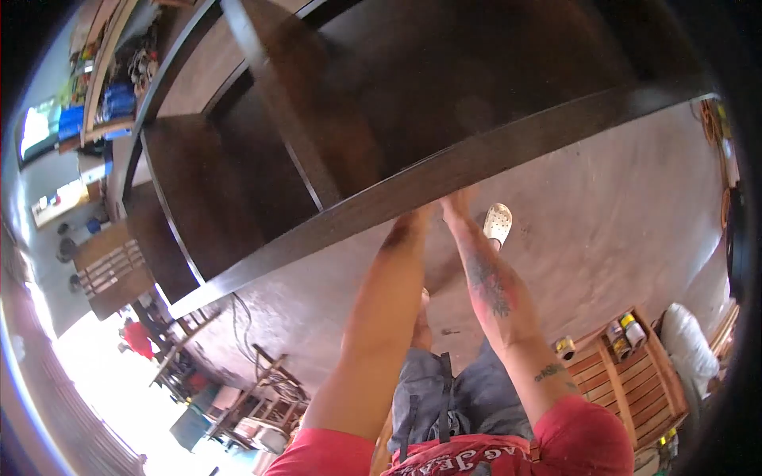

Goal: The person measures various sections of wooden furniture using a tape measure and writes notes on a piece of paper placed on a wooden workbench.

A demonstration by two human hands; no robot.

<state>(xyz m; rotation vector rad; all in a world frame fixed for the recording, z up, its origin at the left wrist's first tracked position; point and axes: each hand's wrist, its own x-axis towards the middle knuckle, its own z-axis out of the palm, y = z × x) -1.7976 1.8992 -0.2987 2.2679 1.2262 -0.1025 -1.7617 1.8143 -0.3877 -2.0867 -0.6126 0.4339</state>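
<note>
A large dark-brown wooden shelf unit point(381, 194) with open compartments slants across the upper view. Both arms stretch forward, close together, to its near edge. My left hand point(419, 216) passes under that edge, its fingers hidden behind the wood. Just to the right, my right hand point(456, 201) meets the same edge, and its fingers are out of sight too. Whether either hand grips the wood or only rests against it, I cannot tell.
A slatted wooden piece point(623, 389) lies at lower right with several cans point(633, 332) and a white sack point(689, 341) beside it. Wooden frames point(274, 377) and cables clutter the lower left. My foot in a pale clog point(498, 222) stands on the concrete floor point(587, 214).
</note>
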